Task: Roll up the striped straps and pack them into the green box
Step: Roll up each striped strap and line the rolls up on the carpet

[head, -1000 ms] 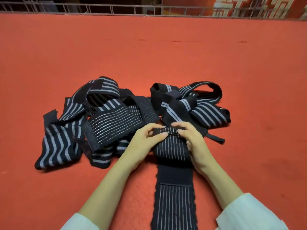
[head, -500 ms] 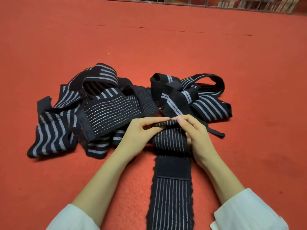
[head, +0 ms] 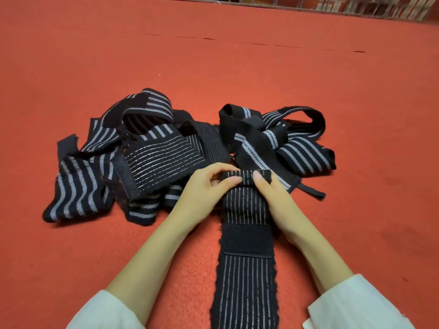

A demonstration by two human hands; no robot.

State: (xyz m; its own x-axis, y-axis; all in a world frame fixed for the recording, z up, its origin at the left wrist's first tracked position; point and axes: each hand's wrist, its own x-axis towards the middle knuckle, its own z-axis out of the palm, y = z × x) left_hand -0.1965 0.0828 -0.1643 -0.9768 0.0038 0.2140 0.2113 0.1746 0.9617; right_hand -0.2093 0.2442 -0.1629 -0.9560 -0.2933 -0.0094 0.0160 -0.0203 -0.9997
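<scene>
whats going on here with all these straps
A person is rolling up one striped strap on the red surface. The left hand and right hand pinch its folded far end, with only the first turn made. The rest lies flat toward the person. The other straps lie in a tangled pile beyond. No green box is in view.

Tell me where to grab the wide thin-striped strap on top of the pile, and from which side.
I'd pinch the wide strap by its black-hemmed end, coming from the near left. That end lies on top with its edge exposed toward the person, while the other end runs into the pile. The left hand and right hand pinch the half-rolled strap.
</scene>
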